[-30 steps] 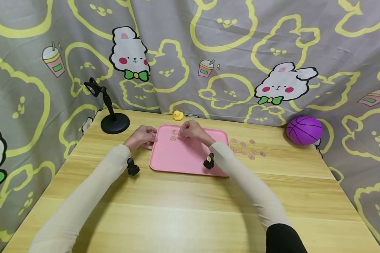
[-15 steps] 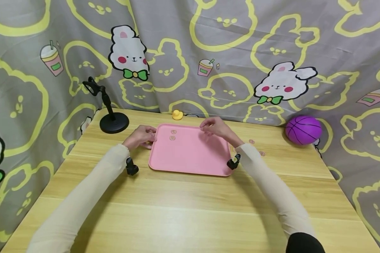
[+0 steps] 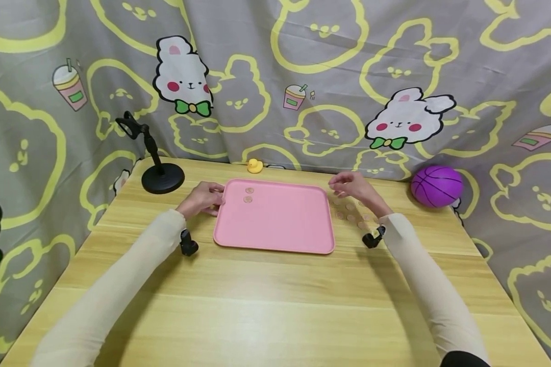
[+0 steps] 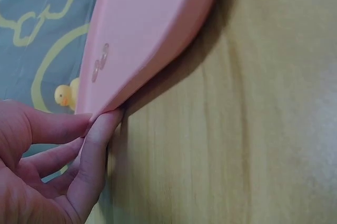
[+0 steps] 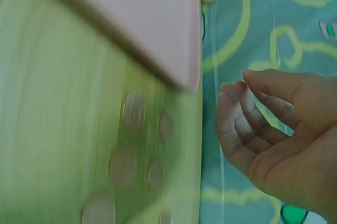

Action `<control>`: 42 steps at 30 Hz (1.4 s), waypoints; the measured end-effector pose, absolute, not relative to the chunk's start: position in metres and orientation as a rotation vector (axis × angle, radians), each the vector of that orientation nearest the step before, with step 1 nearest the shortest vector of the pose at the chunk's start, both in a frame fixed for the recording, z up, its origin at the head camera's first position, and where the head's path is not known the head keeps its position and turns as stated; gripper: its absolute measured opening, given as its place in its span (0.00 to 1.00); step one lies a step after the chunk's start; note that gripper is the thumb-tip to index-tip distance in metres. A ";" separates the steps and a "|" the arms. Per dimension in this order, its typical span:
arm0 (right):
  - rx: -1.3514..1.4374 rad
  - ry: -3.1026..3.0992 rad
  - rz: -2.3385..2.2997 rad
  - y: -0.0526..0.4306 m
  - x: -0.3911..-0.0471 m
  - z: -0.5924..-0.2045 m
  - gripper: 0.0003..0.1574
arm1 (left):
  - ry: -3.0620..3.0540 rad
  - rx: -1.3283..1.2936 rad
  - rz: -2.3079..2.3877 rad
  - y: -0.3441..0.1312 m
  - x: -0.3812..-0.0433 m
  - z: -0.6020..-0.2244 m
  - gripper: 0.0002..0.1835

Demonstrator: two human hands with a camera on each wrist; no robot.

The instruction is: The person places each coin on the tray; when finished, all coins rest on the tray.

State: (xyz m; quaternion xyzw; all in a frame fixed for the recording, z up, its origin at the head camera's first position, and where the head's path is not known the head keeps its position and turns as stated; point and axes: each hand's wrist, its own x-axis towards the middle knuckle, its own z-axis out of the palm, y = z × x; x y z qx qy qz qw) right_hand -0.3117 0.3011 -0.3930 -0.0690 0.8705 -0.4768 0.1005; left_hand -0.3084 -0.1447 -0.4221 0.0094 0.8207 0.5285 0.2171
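Note:
At its upper left side, the pink tray (image 3: 275,219) is pinched at the rim between the thumb and a finger of my left hand (image 3: 204,198), as the left wrist view shows closely. Two round copper-coloured coins (image 3: 248,200) lie on the tray near its back left corner. My right hand (image 3: 355,187) hovers just past the tray's right edge, its fingers loosely curled with nothing visible between them. Below it several similar coins (image 3: 350,217) lie on the wooden table; the hand and wrist hide part of the group. Those coins (image 5: 124,164) look blurred in the right wrist view.
A yellow toy duck (image 3: 255,165) sits behind the tray. At the back left stands a black desk stand (image 3: 163,178) on a round base. A purple ball (image 3: 436,186) rests at the back right, and a patterned grey curtain (image 3: 252,132) borders the table.
My right hand has moved from above the two coins on the tray rightward across it to the loose coins. My left hand has stayed at the tray's rim.

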 end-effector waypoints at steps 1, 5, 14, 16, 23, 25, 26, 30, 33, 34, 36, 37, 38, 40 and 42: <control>-0.184 2.580 -1.401 0.310 -0.312 -0.394 0.21 | 2.283 0.025 1.461 -0.143 -0.309 -0.422 0.33; -0.087 2.637 -1.409 0.347 -0.309 -0.399 0.21 | 2.316 0.031 1.456 -0.137 -0.309 -0.423 0.32; -0.018 2.635 -1.472 0.393 -0.299 -0.407 0.22 | 2.312 0.026 1.481 -0.139 -0.305 -0.426 0.30; -0.005 2.647 -1.430 0.397 -0.297 -0.407 0.24 | 2.310 0.027 1.478 -0.140 -0.304 -0.424 0.30; -0.009 2.737 -1.226 0.403 -0.290 -0.411 0.25 | 2.300 0.008 1.471 -0.140 -0.305 -0.422 0.31; -0.037 2.750 -1.171 0.405 -0.289 -0.415 0.25 | 2.305 0.011 1.470 -0.140 -0.306 -0.422 0.30; -0.041 2.749 -1.156 0.406 -0.289 -0.418 0.26 | 2.309 0.013 1.467 -0.140 -0.307 -0.422 0.30; -0.031 2.653 -1.224 0.407 -0.288 -0.430 0.31 | 2.328 0.028 1.460 -0.143 -0.305 -0.423 0.30; 0.002 2.572 -1.291 0.405 -0.288 -0.439 0.34 | 2.329 0.034 1.459 -0.146 -0.303 -0.423 0.30; 0.015 2.557 -1.303 0.405 -0.288 -0.442 0.35 | 2.326 0.035 1.461 -0.146 -0.303 -0.423 0.30; 0.015 2.568 -1.291 0.405 -0.288 -0.447 0.35 | 2.323 0.038 1.466 -0.146 -0.303 -0.424 0.30; -0.001 2.593 -1.270 0.406 -0.288 -0.449 0.34 | 2.324 0.039 1.467 -0.146 -0.304 -0.424 0.30; -0.023 2.617 -1.253 0.406 -0.288 -0.450 0.34 | 2.326 0.039 1.467 -0.145 -0.304 -0.424 0.29; -0.059 2.654 -1.249 0.407 -0.287 -0.452 0.32 | 2.331 0.037 1.466 -0.145 -0.304 -0.423 0.29; -0.099 2.689 -1.263 0.408 -0.286 -0.454 0.30 | 2.336 0.031 1.462 -0.144 -0.304 -0.423 0.29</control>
